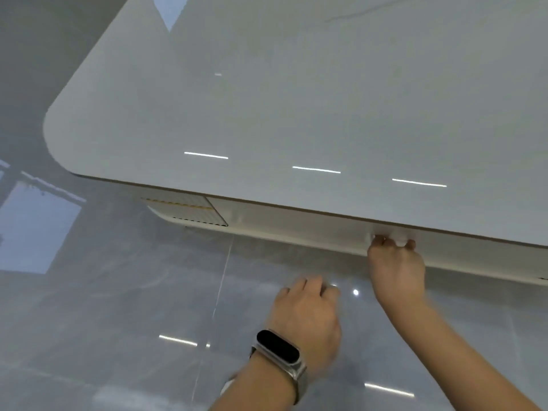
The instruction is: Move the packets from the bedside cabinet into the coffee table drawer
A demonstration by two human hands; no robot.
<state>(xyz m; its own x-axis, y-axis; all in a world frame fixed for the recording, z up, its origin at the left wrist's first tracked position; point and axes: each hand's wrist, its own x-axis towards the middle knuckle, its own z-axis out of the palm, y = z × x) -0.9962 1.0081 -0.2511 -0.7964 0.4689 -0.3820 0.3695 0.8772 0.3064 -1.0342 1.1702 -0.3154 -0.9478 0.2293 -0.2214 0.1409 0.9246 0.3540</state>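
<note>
Right hand [396, 266] reaching up under table [296, 99] edge, fingertips curled on drawer [311, 225] front, left hand [307, 311] hovering low over floor [118, 321], fingers loosely curled, holding nothing, watch [278, 347] on wrist

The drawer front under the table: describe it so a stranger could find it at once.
Start at the big glossy white coffee table with rounded corners, and drop below its near edge. The drawer front is the plain cream panel there; the right hand grips its top lip. Unlike the ribbed panel to its left, it is smooth.
</note>
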